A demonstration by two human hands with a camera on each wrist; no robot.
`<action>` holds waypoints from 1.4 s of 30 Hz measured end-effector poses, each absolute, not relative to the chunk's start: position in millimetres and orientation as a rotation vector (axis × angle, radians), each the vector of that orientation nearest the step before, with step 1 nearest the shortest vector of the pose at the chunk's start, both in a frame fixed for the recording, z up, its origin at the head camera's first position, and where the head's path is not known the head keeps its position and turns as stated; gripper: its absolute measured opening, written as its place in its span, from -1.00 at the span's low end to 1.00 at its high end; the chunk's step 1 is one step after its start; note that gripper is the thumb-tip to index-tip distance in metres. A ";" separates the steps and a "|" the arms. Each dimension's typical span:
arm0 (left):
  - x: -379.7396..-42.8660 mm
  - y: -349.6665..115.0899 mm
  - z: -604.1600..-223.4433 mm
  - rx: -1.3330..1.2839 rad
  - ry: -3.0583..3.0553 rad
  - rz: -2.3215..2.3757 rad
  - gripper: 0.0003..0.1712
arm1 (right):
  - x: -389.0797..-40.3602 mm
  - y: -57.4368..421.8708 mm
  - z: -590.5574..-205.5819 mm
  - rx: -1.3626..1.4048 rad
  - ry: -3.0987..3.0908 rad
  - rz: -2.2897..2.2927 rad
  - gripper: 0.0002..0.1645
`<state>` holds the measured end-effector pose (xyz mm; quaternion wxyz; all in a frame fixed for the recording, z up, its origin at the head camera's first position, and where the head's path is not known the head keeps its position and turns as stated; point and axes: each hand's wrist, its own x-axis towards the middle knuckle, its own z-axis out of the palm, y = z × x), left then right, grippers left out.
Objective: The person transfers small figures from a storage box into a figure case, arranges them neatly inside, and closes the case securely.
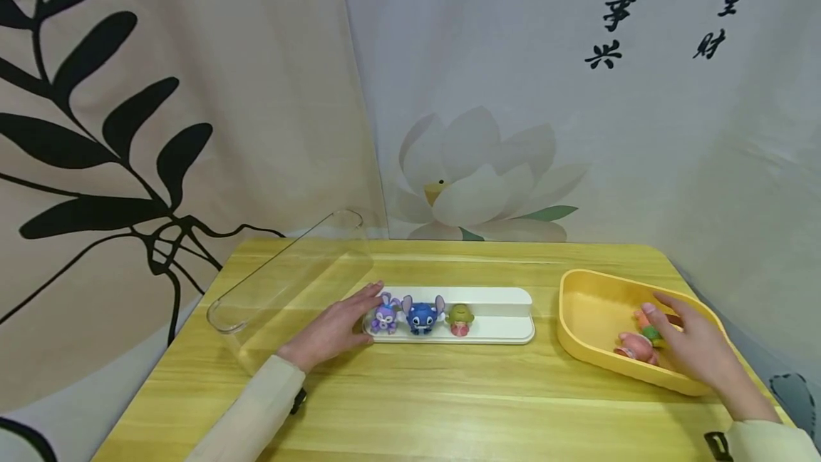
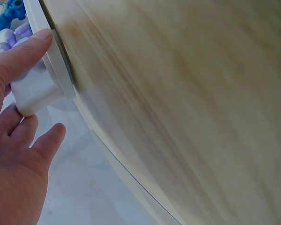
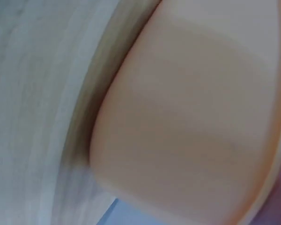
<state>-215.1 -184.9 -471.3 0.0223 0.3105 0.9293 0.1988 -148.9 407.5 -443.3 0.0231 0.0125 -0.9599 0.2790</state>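
Note:
My left hand (image 1: 336,326) grips the left end of a long white display stand (image 1: 494,330), thumb on its front edge and fingers round the end. On the stand, from left to right, are a purple long-eared figurine (image 1: 385,316), a blue big-eared figurine (image 1: 422,316) and a green-topped figurine with a pink base (image 1: 460,320). My right hand (image 1: 695,344) reaches into a yellow tray (image 1: 593,305), its fingers extended over a figurine with orange and green parts (image 1: 653,334). A pink figurine (image 1: 636,348) lies beside it. Whether the right fingertips touch anything is hidden.
A clear transparent cover (image 1: 288,284) lies at the back left of the wooden table (image 1: 449,405), behind my left arm. The tray stands close to the table's right edge. Printed curtains (image 1: 487,91) hang behind the table.

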 end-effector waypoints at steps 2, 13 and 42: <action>-215.3 -185.1 -472.1 0.964 2.881 0.616 -0.10 | -151.1 412.3 -443.0 0.005 -2.996 0.876 -0.12; -216.2 -184.6 -473.7 0.961 2.886 0.627 -0.10 | -156.2 423.0 -439.4 -0.037 -3.085 0.933 -0.03; -214.5 -186.4 -470.2 0.951 2.859 0.619 -0.06 | -172.8 430.6 -446.8 -0.011 -3.141 0.768 -0.30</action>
